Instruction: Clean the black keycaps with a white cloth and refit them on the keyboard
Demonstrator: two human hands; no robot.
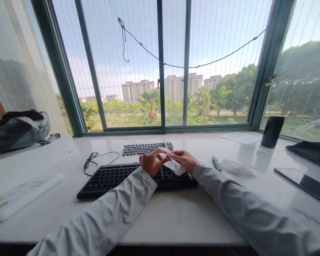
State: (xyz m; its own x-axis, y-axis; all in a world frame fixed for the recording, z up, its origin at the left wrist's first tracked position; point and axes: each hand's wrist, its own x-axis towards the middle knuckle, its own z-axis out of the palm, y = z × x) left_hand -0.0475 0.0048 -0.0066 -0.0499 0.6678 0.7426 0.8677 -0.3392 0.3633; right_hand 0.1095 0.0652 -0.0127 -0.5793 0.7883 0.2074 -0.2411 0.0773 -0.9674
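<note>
White wipe [173, 164] is pinched between both hands above the near black keyboard [117, 177]: left hand [150, 163] and right hand [184, 160] meet fingertip to fingertip, fingers curled closed on it, grey-sleeved forearms angled inward over the pale counter [176, 217]

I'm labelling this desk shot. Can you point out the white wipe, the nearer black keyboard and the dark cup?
white wipe [173, 164], head view, on the fold between both hands.
nearer black keyboard [109, 177], head view, on its left keys.
dark cup [272, 131], head view, mid-body.
</note>
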